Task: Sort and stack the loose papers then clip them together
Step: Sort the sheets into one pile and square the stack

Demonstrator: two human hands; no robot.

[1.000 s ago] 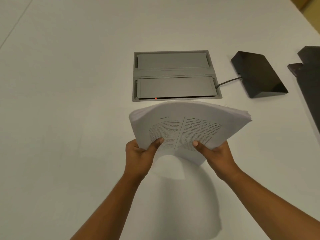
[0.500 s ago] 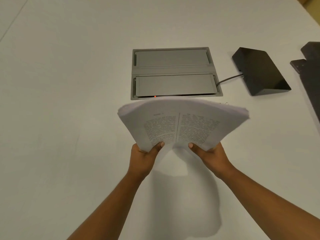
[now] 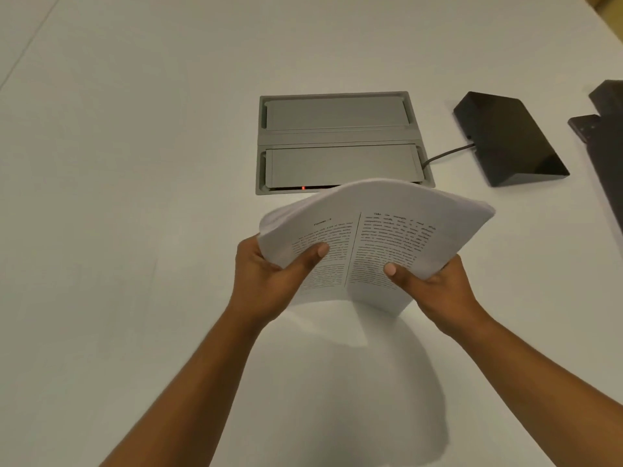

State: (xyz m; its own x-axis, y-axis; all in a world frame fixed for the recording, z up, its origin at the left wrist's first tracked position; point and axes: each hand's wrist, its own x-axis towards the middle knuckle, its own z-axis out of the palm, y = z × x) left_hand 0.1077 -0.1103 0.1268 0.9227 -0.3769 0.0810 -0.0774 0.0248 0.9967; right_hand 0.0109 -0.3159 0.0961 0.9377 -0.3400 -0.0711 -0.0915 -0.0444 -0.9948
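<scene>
A thick stack of white printed papers (image 3: 374, 227) is held above the white table (image 3: 135, 230), its top sheet showing two columns of text. The stack bows upward in the middle and its far edge is slightly fanned. My left hand (image 3: 269, 281) grips the near left edge with the thumb on top. My right hand (image 3: 435, 288) grips the near right edge the same way. No clip is visible anywhere in view.
A grey recessed cable box (image 3: 340, 143) with two lids and a small red light sits just beyond the papers. A black wedge-shaped device (image 3: 509, 136) with a cable lies to its right. Another dark object (image 3: 606, 139) lies at the right edge.
The stack has shifted slightly to the right in both hands and stays arched. Both grips are unchanged.
</scene>
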